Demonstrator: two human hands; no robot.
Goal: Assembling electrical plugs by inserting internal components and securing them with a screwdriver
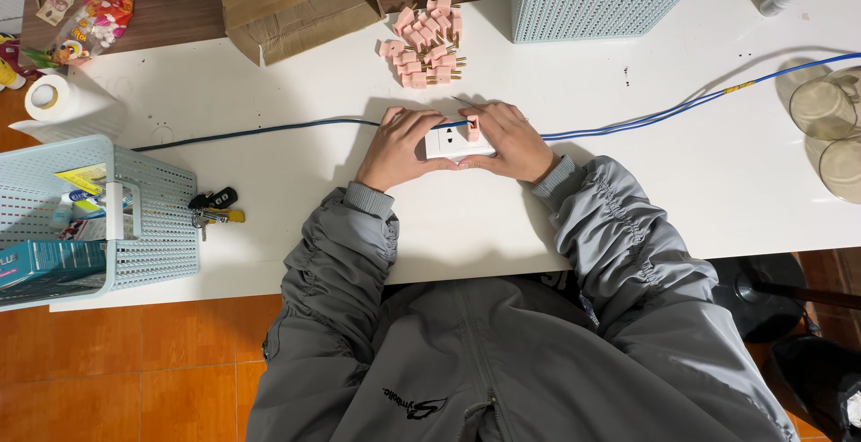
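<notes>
Two hands clamp a white socket block [457, 143] at mid-frame on the white desk [269, 92].
Left hand [397, 148] grips its side; right hand [513, 140] presses a pink plug [473, 127] in.

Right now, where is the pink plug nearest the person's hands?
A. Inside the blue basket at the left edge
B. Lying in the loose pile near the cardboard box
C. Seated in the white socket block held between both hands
C: a pink plug sits in the white socket block, which the left hand and right hand hold on the table.
</notes>
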